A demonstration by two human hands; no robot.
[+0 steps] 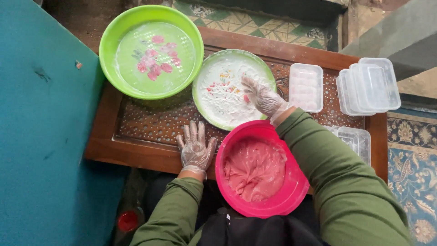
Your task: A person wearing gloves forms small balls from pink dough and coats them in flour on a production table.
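Clear plastic containers sit at the right of the wooden bench (pixel 136 152): one lidded tray (pixel 306 87) holding pale pieces, a stack (pixel 368 85) beyond it, another (pixel 357 141) nearer. The right hand (pixel 263 97) (gloved, fingers loosely spread) rests in the floured plate (pixel 227 89). The left hand (pixel 195 148) lies flat and empty beside the pink bowl (pixel 261 169) of pink dough.

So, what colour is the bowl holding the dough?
Pink bowl, with paler pink dough inside; the head view shows it.
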